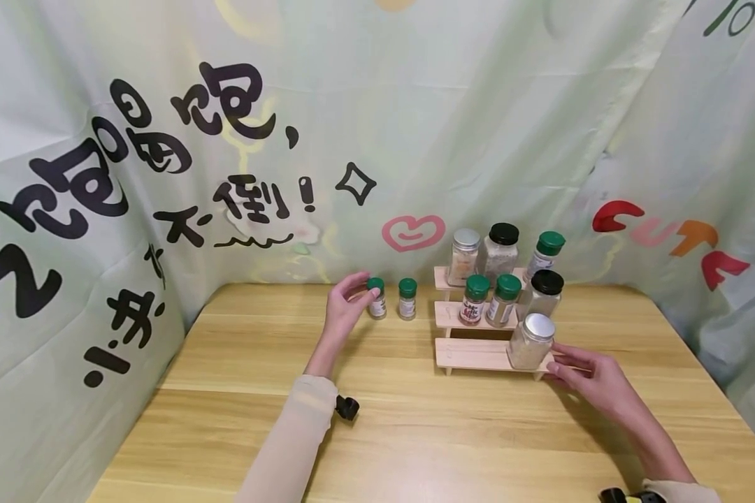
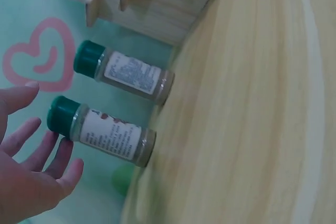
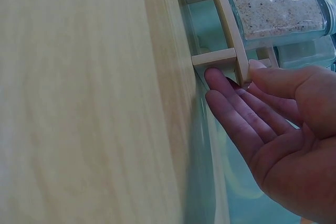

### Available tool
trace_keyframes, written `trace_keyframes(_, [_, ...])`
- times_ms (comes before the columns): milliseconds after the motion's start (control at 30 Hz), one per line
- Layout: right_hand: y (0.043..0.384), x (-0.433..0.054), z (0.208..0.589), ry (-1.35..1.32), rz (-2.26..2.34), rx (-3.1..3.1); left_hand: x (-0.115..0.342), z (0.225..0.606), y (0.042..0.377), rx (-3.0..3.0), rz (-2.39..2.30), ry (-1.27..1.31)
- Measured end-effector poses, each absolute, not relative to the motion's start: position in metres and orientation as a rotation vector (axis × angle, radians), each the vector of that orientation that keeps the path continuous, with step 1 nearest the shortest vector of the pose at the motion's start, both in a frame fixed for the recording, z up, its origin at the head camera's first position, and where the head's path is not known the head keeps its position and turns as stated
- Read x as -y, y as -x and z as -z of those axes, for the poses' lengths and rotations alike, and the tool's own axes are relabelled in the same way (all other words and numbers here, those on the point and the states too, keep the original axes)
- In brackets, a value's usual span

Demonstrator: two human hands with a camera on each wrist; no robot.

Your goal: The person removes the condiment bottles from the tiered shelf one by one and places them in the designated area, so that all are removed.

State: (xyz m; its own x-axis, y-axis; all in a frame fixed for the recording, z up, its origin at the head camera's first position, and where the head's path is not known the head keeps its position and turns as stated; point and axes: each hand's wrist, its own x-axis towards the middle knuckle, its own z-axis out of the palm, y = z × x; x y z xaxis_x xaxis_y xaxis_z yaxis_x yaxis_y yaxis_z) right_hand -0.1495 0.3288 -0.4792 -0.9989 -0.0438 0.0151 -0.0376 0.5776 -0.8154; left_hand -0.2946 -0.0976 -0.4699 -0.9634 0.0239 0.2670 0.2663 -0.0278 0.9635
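Observation:
My left hand (image 1: pixel 344 311) is at a small green-capped spice jar (image 1: pixel 378 307) standing on the table. In the left wrist view, its fingers reach behind the green cap (image 2: pixel 63 116) while the thumb stays apart from it. A second green-capped jar (image 1: pixel 407 307) stands just to the right. My right hand (image 1: pixel 598 383) pinches the right end of the bottom shelf of a three-step wooden spice rack (image 1: pixel 472 355), thumb above and fingers below. Close by the thumb, a silver-lidded glass jar (image 1: pixel 532 342) of pale grains stands on that shelf.
The middle step bears two green-capped jars (image 1: pixel 473 307) and a black-lidded jar (image 1: pixel 544 297). On the top step stand a silver-lidded jar (image 1: pixel 464 260), a black-lidded jar (image 1: pixel 500 253) and a green-capped jar (image 1: pixel 544 253). A printed curtain (image 1: pixel 352 105) hangs behind the wooden table (image 1: pixel 415 426).

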Motion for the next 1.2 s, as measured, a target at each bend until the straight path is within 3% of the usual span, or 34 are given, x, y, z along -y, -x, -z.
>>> trace_keyframes(333, [0.151,-0.329,0.48,0.069,1.408,-2.798,0.097,0.457,0.27,2.057,1.934,0.275])
trace_keyframes(1200, [0.15,-0.327,0.481,0.082,1.569,-2.702,0.044,0.44,0.224,2.003,2.121,0.641])
